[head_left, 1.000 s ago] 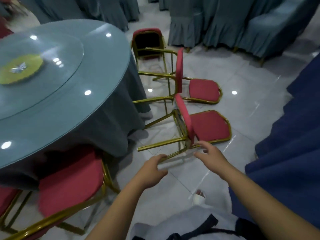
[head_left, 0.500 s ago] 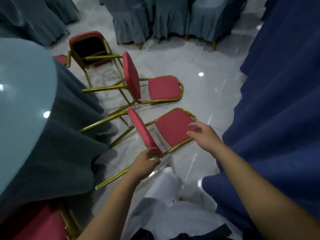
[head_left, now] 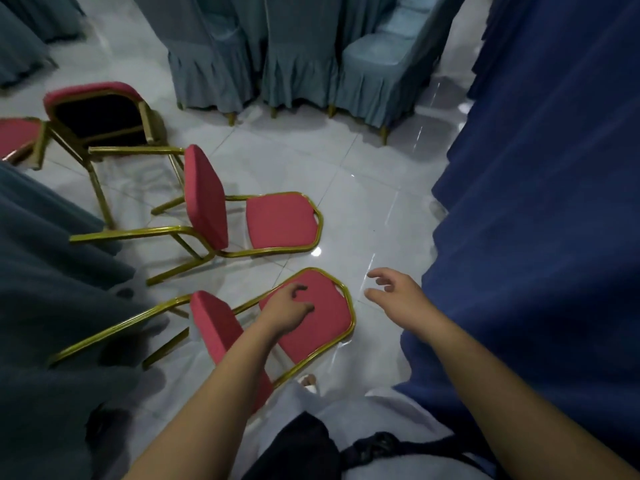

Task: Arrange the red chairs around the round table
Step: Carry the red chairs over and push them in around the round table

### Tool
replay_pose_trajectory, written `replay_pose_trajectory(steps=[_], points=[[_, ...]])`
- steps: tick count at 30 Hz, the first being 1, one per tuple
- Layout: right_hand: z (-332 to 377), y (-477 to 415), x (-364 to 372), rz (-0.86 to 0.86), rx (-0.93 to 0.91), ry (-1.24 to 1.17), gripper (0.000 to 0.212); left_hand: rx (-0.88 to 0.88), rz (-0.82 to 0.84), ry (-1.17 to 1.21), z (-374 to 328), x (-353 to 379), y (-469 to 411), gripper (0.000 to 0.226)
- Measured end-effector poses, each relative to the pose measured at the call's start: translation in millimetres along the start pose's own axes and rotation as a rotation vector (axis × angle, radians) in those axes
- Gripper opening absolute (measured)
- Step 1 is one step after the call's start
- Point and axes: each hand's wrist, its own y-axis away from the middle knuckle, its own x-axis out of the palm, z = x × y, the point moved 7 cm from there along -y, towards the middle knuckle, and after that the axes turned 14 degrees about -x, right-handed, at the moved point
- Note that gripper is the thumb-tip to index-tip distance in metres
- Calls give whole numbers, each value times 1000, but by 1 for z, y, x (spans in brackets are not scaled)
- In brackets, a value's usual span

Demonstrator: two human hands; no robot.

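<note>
The nearest chair lies tipped on its back on the floor, legs toward the table's dark cloth. 2 more red chairs lie tipped past it. The left hand is over its red back pad with fingers curled; I cannot tell if it grips. The right hand is spread wide just beside the chair, holding nothing.

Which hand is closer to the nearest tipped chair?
Left. The left hand is over the flat red pad of the nearest tipped chair; the right hand hangs beyond its gold rim.
</note>
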Motion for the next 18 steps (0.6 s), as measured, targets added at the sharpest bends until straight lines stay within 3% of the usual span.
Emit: replay_pose_trajectory(steps=[10, 14, 18], points=[[31, -186, 35, 407, -96, 172, 37, -287, -167, 459, 21, -38, -92, 42], [23, -269, 64, 660, -128, 256, 42, -484, -342, 744, 54, -27, -118, 36], [25, -346, 78, 914, -179, 343, 41, -835, -619, 1246, 86, 29, -96, 44]])
